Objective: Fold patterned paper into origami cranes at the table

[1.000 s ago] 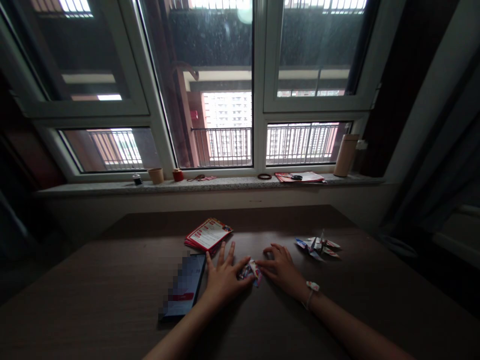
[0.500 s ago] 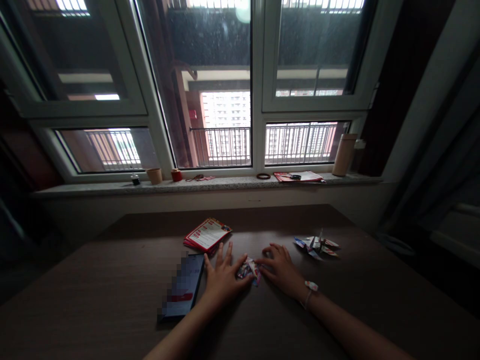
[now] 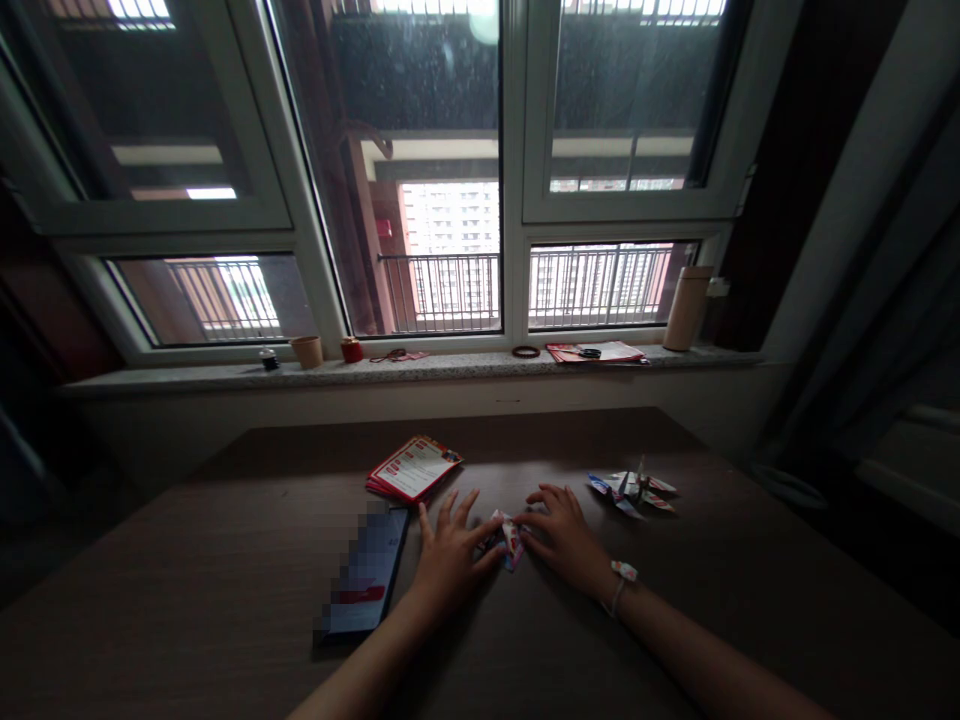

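Note:
A small piece of folded, colourful printed paper (image 3: 511, 545) lies on the table between my hands. My left hand (image 3: 454, 548) has its thumb and forefinger closed on the paper's left side, the other fingers spread above the table. From the right, my right hand (image 3: 561, 532) grips the paper's edge with thumb and forefinger, its other fingers bent. My fingertips partly cover the folds. Right of my right hand sit several folded paper cranes (image 3: 634, 490) in a cluster. A stack of red-edged printed sheets (image 3: 416, 468) lies beyond my left hand.
A phone (image 3: 367, 575), its screen partly pixelated, lies left of my left hand on the brown table (image 3: 187, 580). Along the windowsill (image 3: 450, 368) stand a paper cup (image 3: 307, 352), a red spool-like item (image 3: 352, 349), scissors on papers (image 3: 589, 353) and a tall flask (image 3: 688, 310).
My left hand has shifted slightly right, its thumb and forefinger now further over the paper. The right hand stays nearly in place, and the paper's upper part looks more raised.

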Available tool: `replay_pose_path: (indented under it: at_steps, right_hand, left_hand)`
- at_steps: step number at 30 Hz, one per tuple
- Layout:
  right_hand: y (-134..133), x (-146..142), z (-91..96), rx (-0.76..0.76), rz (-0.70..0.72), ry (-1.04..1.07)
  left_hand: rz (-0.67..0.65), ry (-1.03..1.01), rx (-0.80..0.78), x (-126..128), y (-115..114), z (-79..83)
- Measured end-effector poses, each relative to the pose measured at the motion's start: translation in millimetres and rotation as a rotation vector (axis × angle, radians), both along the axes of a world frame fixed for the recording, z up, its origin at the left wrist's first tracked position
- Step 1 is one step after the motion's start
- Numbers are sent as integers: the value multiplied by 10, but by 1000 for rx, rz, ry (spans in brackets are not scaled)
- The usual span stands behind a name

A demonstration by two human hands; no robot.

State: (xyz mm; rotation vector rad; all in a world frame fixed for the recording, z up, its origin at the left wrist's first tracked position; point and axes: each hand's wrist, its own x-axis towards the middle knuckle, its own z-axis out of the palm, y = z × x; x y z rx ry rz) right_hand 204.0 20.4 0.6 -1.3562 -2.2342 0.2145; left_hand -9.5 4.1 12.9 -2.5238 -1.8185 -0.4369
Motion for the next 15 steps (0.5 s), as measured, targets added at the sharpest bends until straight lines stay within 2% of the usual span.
replay_pose_path:
  at_steps: [15]
  right_hand:
    - [5, -2, -5, 31, 14, 42]
  left_hand:
    - [-36, -4, -85, 1, 0, 57]
